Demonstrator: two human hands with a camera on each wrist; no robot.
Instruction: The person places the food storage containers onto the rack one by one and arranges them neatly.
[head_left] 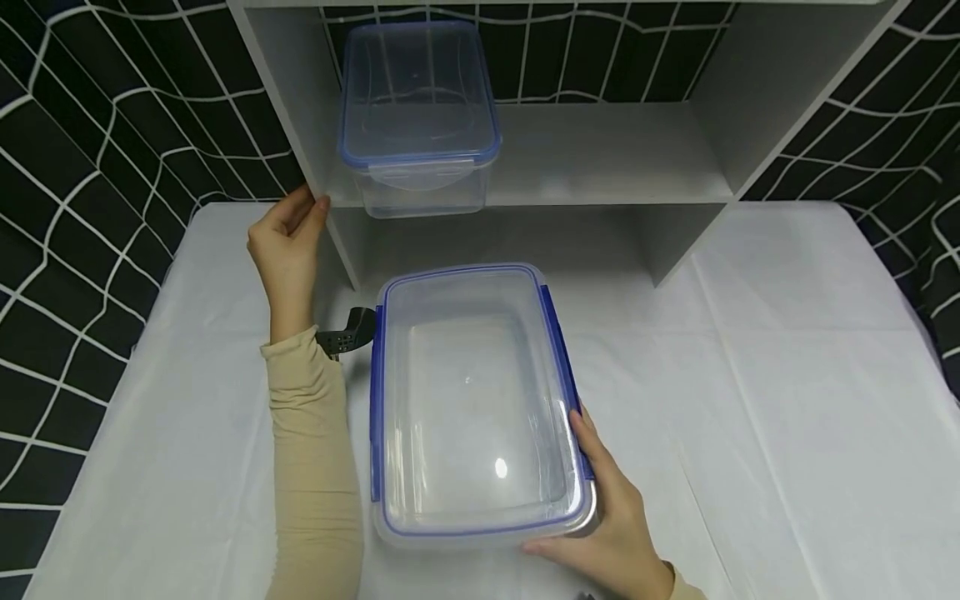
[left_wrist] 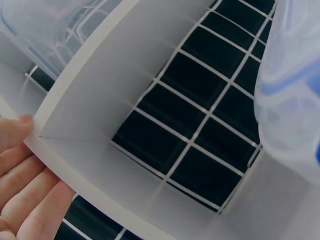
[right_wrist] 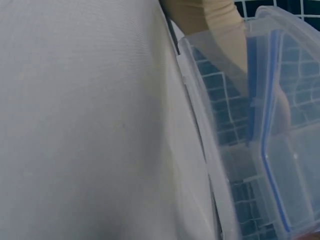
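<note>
My left hand (head_left: 283, 258) grips the front edge of the left side panel of a white shelf unit (head_left: 600, 158). In the left wrist view its thumb lies on one side of the panel edge (left_wrist: 55, 152) and the fingers on the other. With my right hand (head_left: 611, 521) I hold a large clear food container (head_left: 465, 408) by its near right corner, thumb at the near end and fingers along the right side. Its lid has a blue seal and blue side clips. It shows in front of the shelf, over the white cloth.
A smaller clear container (head_left: 420, 108) with a blue-rimmed lid stands at the left of the shelf board, its front overhanging the edge. White cloth (head_left: 787, 375) covers the table. Black fabric with a white grid (head_left: 97, 250) hangs around it. A black wrist mount (head_left: 352, 332) sits by my left cuff.
</note>
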